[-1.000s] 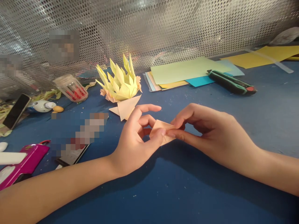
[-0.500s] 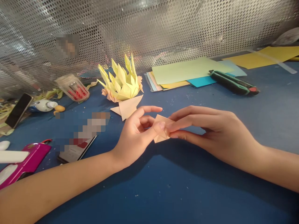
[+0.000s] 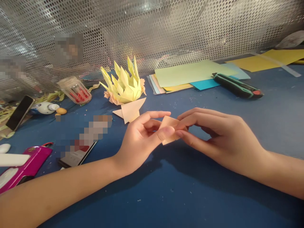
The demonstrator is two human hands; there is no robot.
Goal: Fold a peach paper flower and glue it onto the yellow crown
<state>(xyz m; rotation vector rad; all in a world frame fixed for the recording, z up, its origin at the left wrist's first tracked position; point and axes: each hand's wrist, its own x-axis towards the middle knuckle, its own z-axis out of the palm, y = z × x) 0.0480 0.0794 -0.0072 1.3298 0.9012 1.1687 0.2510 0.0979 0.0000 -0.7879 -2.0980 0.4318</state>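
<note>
A small folded piece of peach paper (image 3: pixel 168 121) is held between both hands above the blue table. My left hand (image 3: pixel 142 139) grips its left side, the thumb lying across the front and the index finger stretched out behind. With thumb and fingertips, my right hand (image 3: pixel 213 133) pinches the paper's right edge; the fingers hide that edge. Just beyond my left hand lie folded pale peach papers (image 3: pixel 130 110). Behind them stands a folded paper flower (image 3: pixel 125 84) with yellow pointed petals and peach ones low around it.
Coloured paper sheets (image 3: pixel 185 72) lie at the back, a dark green box cutter (image 3: pixel 237 85) partly on them. To the left are a phone (image 3: pixel 76 155), a magenta tool (image 3: pixel 33 161), a tipped jar (image 3: pixel 76 90) and a white bottle (image 3: pixel 44 107). A perforated metal panel (image 3: pixel 166 31) rises behind.
Both hands and the peach paper have shifted slightly right. My left thumb now lies further across the paper, and the right thumb has come up onto its edge.
</note>
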